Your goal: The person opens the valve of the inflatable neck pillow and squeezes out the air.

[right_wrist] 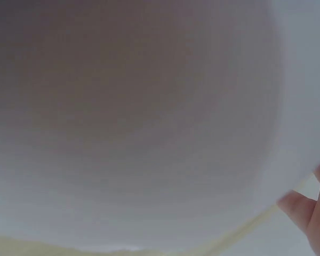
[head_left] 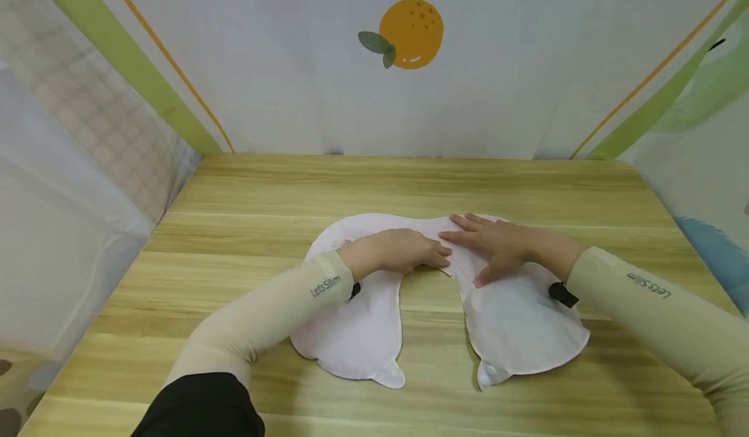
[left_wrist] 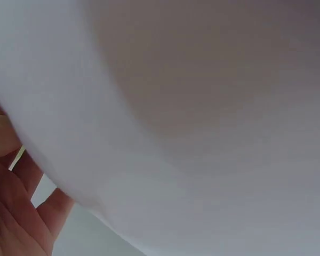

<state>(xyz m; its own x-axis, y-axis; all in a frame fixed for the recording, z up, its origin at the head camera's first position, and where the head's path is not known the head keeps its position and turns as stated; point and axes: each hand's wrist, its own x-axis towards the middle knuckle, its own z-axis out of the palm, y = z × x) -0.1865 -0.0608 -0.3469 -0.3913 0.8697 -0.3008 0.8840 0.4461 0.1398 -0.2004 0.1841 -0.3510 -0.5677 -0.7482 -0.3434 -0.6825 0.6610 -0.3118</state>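
A pale pink, U-shaped cloth piece (head_left: 363, 339) lies on the wooden table with its two ends toward me, each with a small tab; a round snap shows on the right one. My left hand (head_left: 392, 250) rests on the top curve, its fingertips by the inner edge. Just right of it, my right hand (head_left: 497, 245) lies on the cloth with fingers spread. Blurred pale cloth (left_wrist: 128, 186) fills most of the left wrist view, past the left fingers (left_wrist: 29, 176). In the right wrist view, fingertips (right_wrist: 298, 208) touch the cloth's edge.
The light wood-grain table (head_left: 234, 229) extends around the cloth on all sides. Behind it hangs a white curtain (head_left: 281, 86) printed with an orange fruit. Pale patterned fabric (head_left: 64, 196) hangs along the left side, and more printed fabric (head_left: 690, 177) along the right.
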